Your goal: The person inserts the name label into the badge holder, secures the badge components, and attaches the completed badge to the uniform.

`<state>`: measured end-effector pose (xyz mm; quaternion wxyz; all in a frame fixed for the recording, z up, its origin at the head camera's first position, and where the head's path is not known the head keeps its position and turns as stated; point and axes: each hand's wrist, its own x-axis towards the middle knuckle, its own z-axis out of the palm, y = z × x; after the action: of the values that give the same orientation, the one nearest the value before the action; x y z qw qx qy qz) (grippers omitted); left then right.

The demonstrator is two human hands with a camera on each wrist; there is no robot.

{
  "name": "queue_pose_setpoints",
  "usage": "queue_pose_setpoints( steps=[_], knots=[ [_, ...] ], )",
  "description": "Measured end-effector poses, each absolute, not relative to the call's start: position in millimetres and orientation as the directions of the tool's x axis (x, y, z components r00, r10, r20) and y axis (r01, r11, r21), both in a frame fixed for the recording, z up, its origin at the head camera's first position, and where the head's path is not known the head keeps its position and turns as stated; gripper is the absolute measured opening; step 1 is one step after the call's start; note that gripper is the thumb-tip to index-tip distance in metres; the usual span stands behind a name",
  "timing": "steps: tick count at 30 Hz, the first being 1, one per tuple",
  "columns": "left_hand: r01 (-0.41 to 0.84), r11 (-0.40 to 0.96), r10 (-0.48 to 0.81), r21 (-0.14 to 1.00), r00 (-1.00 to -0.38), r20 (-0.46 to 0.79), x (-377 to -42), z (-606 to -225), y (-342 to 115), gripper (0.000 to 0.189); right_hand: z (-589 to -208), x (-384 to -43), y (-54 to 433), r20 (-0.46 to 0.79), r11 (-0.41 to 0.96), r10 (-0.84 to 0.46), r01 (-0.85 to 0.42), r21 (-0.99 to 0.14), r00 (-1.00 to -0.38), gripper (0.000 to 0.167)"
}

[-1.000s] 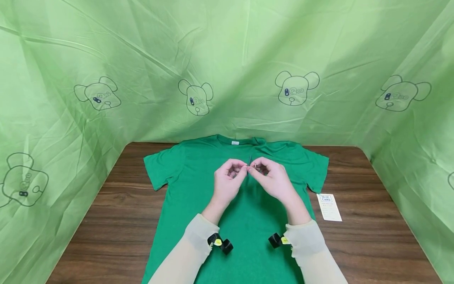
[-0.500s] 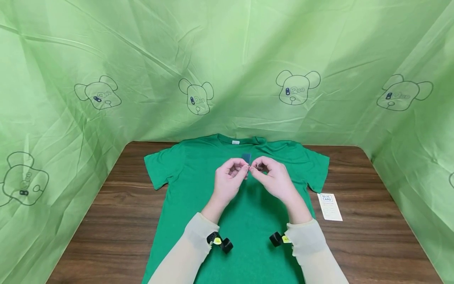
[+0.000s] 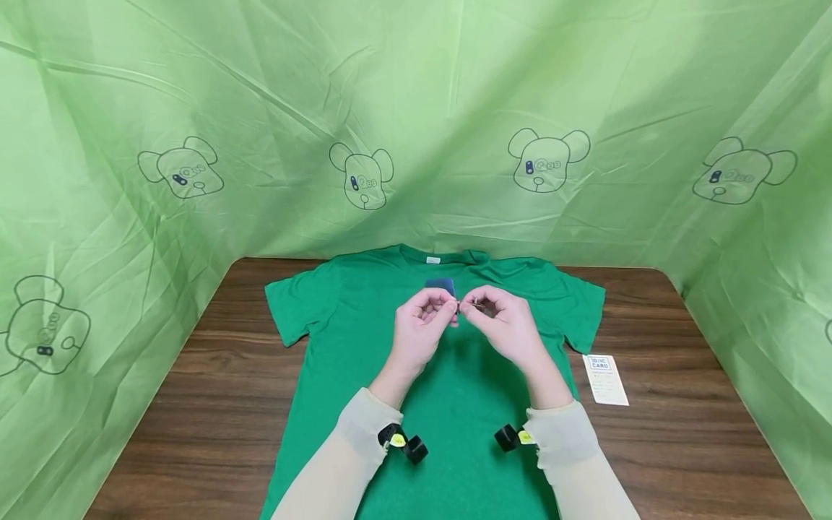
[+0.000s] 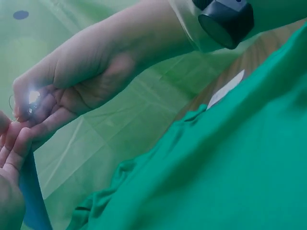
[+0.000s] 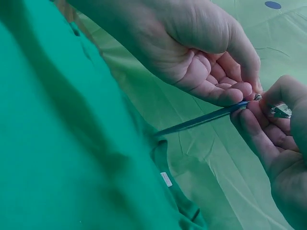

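Observation:
A green T-shirt (image 3: pixel 364 361) lies spread out, neckline at the far side. Over its chest, the fingertips of my left hand (image 3: pixel 419 325) and right hand (image 3: pixel 503 321) meet. My left thumb and fingers pinch a flat blue piece (image 3: pixel 440 284) at its end; the rest extends beyond them and looks thin, edge-on, in the right wrist view. My right hand pinches a small shiny metal fitting (image 5: pixel 280 111) beside that end. The join between fitting and blue piece is hidden by the fingertips.
A white printed card (image 3: pixel 606 380), lettered ID/IC CARD, lies at the shirt's right sleeve. Dark wood tabletop (image 3: pixel 214 390) shows on both sides. Light green cloth (image 3: pixel 448 108) with bear-head prints hangs behind and along the sides.
The blue piece has turned from edge-on to showing its flat face, and its far end has swung left. Both hands keep pinching, with the right fingertips shifted slightly to the right.

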<state>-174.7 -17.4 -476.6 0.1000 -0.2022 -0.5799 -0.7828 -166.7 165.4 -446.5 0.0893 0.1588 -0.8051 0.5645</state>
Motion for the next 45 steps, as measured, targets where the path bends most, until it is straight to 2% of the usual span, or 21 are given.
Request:
queue_pose_setpoints(
  steps=[6, 15, 21, 27, 36, 45],
  knots=[
    [0.329, -0.378, 0.028, 0.866, -0.930, 0.365, -180, -479, -24, 0.017, -446, -168, 167, 0.298, 0.169, -0.146, -0.321, -0.932, -0.943, 0.010],
    [0.286, -0.424, 0.038, 0.859, -0.942, 0.333, -182, -479, -28, 0.026, -444, -168, 165, 0.297, 0.120, -0.157, -0.317, -0.941, -0.942, 0.010],
    [0.236, -0.422, 0.009, 0.875, -0.964, 0.265, -180, -474, -26, 0.005, -442, -168, 165, 0.260, 0.050, -0.162, -0.271, -0.961, -0.952, 0.012],
    [0.188, -0.396, -0.023, 0.899, -0.980, 0.195, -178, -468, -24, 0.010, -442, -167, 164, 0.237, -0.008, -0.155, -0.238, -0.971, -0.959, 0.014],
    [0.212, -0.356, 0.004, 0.910, -0.974, 0.228, -180, -469, -23, 0.004, -443, -168, 165, 0.191, -0.003, -0.148, -0.193, -0.981, -0.970, 0.014],
    [0.223, -0.286, 0.000, 0.932, -0.973, 0.233, -181, -470, -26, 0.009, -444, -168, 166, 0.188, 0.032, -0.148, -0.194, -0.980, -0.971, 0.013]
  ],
)
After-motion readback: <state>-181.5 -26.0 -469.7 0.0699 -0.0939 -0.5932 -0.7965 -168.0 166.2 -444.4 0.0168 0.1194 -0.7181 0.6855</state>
